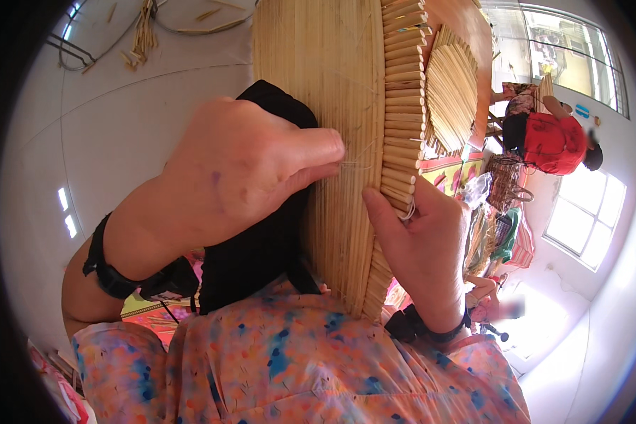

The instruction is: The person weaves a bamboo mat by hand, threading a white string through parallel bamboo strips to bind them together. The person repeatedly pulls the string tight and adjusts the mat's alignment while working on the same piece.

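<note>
A pale mat of straw-like stalks (pixel 325 63) lies lengthwise before me, its near end by my lap. Along its right side runs a thick row of round stalk ends (pixel 403 106). My left hand (pixel 254 155) is over the mat, thumb and finger pinched on a thin clear thread (pixel 357 164) that crosses toward the stalk ends. On the right edge, my right hand (pixel 431 237) grips the mat, thumb on top and fingers hidden beneath. A small white loop of thread (pixel 410 210) shows beside that thumb. Black cloth (pixel 261 244) lies under my left forearm.
Another stalk piece (pixel 452 88) rests on a brown tabletop (pixel 477 42) at the right. Loose stalks (pixel 145 39) and a wire hoop (pixel 198 30) lie on the pale floor, far left. Beyond are a wicker basket (pixel 505 185) and a person in red (pixel 552 141).
</note>
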`<move>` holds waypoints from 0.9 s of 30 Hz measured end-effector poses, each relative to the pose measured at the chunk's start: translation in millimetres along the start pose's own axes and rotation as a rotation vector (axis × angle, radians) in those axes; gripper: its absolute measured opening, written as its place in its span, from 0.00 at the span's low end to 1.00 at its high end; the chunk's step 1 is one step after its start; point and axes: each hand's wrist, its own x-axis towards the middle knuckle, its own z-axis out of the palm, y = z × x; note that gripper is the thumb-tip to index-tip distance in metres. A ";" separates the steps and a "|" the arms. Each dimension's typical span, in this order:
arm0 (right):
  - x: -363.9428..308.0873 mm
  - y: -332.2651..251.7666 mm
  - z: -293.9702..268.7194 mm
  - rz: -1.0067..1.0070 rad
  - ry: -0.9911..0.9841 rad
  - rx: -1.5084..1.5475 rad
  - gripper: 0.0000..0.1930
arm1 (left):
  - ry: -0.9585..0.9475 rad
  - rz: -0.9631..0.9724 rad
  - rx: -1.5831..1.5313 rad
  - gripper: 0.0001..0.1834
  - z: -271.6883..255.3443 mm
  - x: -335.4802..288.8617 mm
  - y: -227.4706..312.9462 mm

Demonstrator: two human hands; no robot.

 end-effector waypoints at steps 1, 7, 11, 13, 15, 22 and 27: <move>0.0 2.1 1.2 -0.008 0.006 0.002 0.14 | 0.045 -0.005 -0.001 0.05 4.4 -0.8 1.0; -1.3 7.5 3.1 -0.041 0.032 -0.050 0.12 | 0.128 0.009 -0.011 0.07 18.9 -3.1 1.0; -2.3 6.9 3.6 -0.013 0.030 -0.023 0.12 | 0.116 0.047 -0.005 0.05 19.8 -2.2 -0.1; -2.2 6.2 4.3 -0.007 0.032 0.019 0.11 | 0.103 0.067 0.027 0.04 19.4 -2.0 -0.4; -2.3 6.8 4.8 -0.013 0.038 0.056 0.11 | 0.085 0.082 0.072 0.05 18.0 -1.2 0.0; -1.6 0.4 1.6 0.015 0.002 0.062 0.10 | 0.097 0.104 0.072 0.05 19.1 -0.2 -1.8; -1.8 -1.0 0.0 0.023 -0.011 0.029 0.10 | 0.100 0.119 0.081 0.05 20.6 1.1 -1.9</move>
